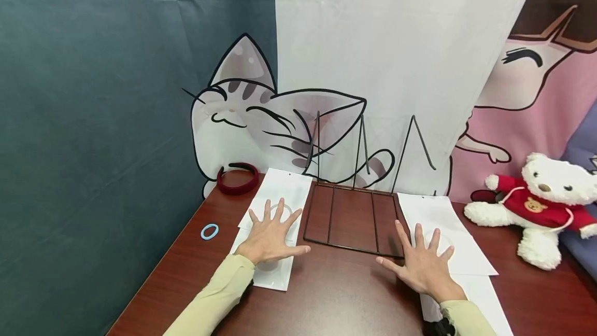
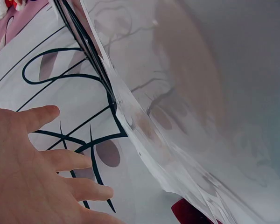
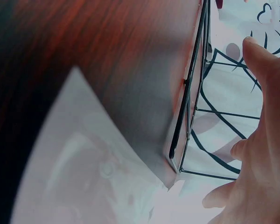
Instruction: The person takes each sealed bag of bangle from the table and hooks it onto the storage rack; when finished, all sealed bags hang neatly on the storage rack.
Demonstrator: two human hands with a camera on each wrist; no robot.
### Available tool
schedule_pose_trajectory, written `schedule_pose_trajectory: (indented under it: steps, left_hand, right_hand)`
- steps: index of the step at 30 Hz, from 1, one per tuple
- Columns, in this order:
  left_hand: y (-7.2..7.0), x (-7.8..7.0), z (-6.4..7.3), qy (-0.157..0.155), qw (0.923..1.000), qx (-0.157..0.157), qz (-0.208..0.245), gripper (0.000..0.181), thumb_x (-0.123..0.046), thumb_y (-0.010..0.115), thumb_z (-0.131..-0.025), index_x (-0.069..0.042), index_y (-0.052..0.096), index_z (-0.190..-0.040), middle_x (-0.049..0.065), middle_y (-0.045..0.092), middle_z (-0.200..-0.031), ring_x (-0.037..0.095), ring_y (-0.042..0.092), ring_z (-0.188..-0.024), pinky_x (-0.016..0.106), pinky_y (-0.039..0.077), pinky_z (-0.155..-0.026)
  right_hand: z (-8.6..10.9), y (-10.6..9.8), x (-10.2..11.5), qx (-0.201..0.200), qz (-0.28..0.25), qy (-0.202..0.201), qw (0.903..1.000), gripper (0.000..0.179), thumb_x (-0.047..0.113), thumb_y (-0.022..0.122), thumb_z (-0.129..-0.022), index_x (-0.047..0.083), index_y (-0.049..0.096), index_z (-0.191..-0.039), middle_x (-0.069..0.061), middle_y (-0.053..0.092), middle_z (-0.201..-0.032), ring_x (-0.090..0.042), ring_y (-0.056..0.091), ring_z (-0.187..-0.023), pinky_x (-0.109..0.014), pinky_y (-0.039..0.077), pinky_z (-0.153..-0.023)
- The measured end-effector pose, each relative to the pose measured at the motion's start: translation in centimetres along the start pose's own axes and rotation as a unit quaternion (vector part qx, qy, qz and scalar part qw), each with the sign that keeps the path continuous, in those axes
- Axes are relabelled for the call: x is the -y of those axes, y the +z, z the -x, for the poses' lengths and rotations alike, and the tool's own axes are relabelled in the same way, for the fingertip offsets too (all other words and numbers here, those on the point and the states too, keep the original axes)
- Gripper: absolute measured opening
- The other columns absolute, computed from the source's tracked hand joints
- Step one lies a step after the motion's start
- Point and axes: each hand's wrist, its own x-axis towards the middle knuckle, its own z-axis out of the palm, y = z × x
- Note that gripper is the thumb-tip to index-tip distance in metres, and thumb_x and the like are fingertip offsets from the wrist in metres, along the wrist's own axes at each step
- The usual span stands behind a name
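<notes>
Currently, left hand (image 1: pixel 270 237) is spread wide over left white packets (image 1: pixel 285 185), right hand (image 1: pixel 422 266) likewise near right white packets (image 1: pixel 460 240); nothing is gripped.
Black wire rack (image 1: pixel 354 189) is stood between packets; probably stiff, light, best grasped by its frame. Packets seem slippery, floppy, best pinched at edges.

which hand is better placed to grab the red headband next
Probably the left hand: it is empty, fingers spread, and nearer the red headband. The right hand, also empty, is farther off, by the black wire rack.
</notes>
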Motion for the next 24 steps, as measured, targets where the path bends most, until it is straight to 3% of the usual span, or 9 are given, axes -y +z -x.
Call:
schedule_pose_trajectory:
  steps: [7,12,17,21,24]
  left_hand:
    - [-0.1,-0.2,0.0,0.006,1.0,0.003,0.006,0.098,-0.084,0.06,-0.081,-0.033,0.042,-0.163,0.024,0.031,-0.171,0.061,0.027,-0.153,0.092,0.02,-0.106]
    - [0.1,-0.4,-0.1,0.014,0.9989,0.015,0.042,0.097,-0.08,0.061,-0.084,-0.028,0.042,-0.163,0.025,0.032,-0.17,0.059,0.028,-0.154,0.087,0.023,-0.112]
    - [0.5,-0.7,-0.5,0.035,0.9958,0.016,0.083,0.093,-0.071,0.065,-0.088,-0.019,0.045,-0.162,0.027,0.036,-0.167,0.055,0.037,-0.151,0.074,0.036,-0.116]
    - [0.7,-0.9,-1.0,0.063,0.992,0.028,0.106,0.086,-0.059,0.069,-0.091,-0.012,0.047,-0.16,0.027,0.041,-0.164,0.047,0.049,-0.146,0.06,0.049,-0.111]
    - [0.8,-1.1,-1.3,0.095,0.9877,0.038,0.118,0.079,-0.046,0.069,-0.093,-0.005,0.048,-0.157,0.027,0.045,-0.162,0.041,0.053,-0.144,0.052,0.05,-0.113]
  right_hand:
    - [0.2,-0.4,-0.1,-0.013,-0.005,0.0,0.9999,0.109,0.082,0.059,-0.088,0.014,0.026,-0.166,-0.046,0.029,-0.159,-0.08,0.016,-0.142,-0.098,0.016,-0.097]
    - [0.0,-1.2,-1.0,-0.007,-0.021,0.008,0.9997,0.106,0.078,0.059,-0.09,0.012,0.026,-0.166,-0.048,0.026,-0.159,-0.079,0.012,-0.144,-0.098,0.013,-0.097]
    - [-0.9,-2.2,-2.8,-0.003,-0.039,0.014,0.9991,0.1,0.073,0.057,-0.095,0.006,0.027,-0.164,-0.05,0.024,-0.158,-0.08,0.012,-0.143,-0.098,0.015,-0.098]
    - [-2.2,-2.8,-4.5,-0.013,-0.059,0.002,0.9982,0.09,0.056,0.062,-0.1,0.0,0.027,-0.161,-0.052,0.027,-0.154,-0.081,0.017,-0.14,-0.095,0.024,-0.097]
    - [-3.4,-2.9,-6.2,-0.029,-0.085,-0.013,0.9958,0.085,0.038,0.069,-0.099,-0.009,0.029,-0.157,-0.054,0.033,-0.147,-0.081,0.025,-0.136,-0.091,0.032,-0.097]
